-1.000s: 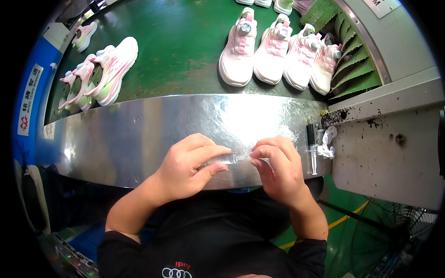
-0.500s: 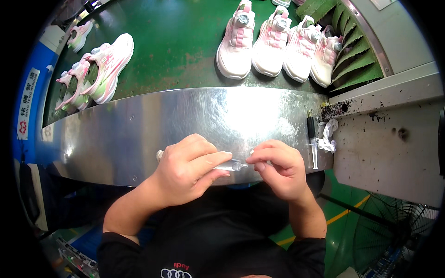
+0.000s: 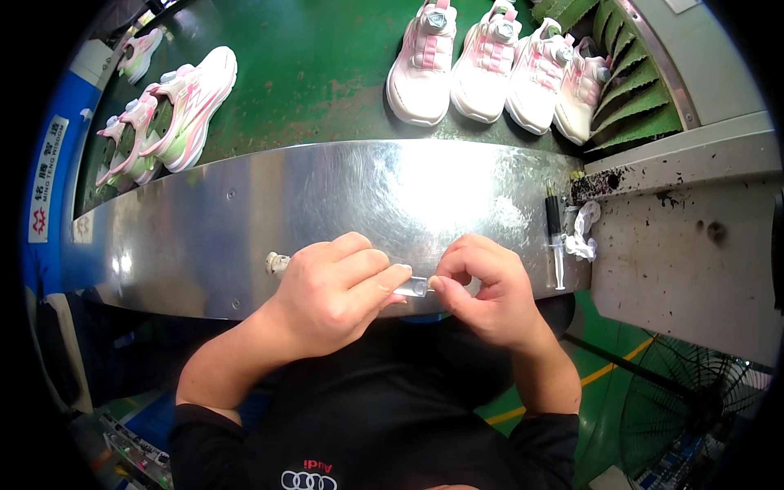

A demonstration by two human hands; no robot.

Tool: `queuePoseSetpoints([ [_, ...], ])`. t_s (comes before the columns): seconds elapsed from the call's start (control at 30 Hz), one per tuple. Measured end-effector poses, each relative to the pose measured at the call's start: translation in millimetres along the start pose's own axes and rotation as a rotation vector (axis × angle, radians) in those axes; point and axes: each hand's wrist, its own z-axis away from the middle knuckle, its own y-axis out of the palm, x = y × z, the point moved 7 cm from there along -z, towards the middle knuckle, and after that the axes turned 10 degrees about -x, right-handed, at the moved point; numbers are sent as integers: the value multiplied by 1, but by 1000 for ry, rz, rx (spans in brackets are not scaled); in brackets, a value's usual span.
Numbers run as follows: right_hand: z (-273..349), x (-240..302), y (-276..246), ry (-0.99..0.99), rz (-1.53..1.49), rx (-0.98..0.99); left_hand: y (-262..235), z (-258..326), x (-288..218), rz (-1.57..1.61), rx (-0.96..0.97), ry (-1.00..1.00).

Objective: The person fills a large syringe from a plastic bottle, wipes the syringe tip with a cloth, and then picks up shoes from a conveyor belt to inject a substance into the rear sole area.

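Held across the front of the steel ledge is a clear syringe (image 3: 415,287), its narrow end toward the right. My left hand (image 3: 331,282) is closed around its barrel and hides most of it. A whitish knobbed end (image 3: 276,263) sticks out past the left side of that hand; whether it belongs to the syringe I cannot tell. Thumb and forefinger of my right hand (image 3: 487,287) pinch at the syringe's tip, covering it. Any small part between those fingertips is hidden. A second syringe (image 3: 556,237) with dark contents lies to the right.
Crumpled white tissue (image 3: 583,232) lies beside the dark syringe. Beyond the steel ledge (image 3: 188,245), a green belt (image 3: 310,90) carries white-and-pink shoes (image 3: 420,77) at right and more shoes (image 3: 192,110) at left. Green flaps (image 3: 637,94) edge the machine housing. A fan (image 3: 694,400) stands lower right.
My right fingers have closed in on the syringe's tip, which showed before and is now covered. More of the whitish knobbed end shows beside my left hand. The whole view has shifted slightly.
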Motion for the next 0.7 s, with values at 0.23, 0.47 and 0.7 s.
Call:
queuePoseSetpoints([
  [0.23, 11, -20, -17, 80, -211, -94, -4, 1, 1, 62, -23, -40],
  [0.47, 11, -4, -9, -41, -51, -78, -5, 1, 1, 98, -45, -72],
  [0.7, 14, 0, -3, -71, -99, -38, -5, 3, -2, 101, -42, -89],
])
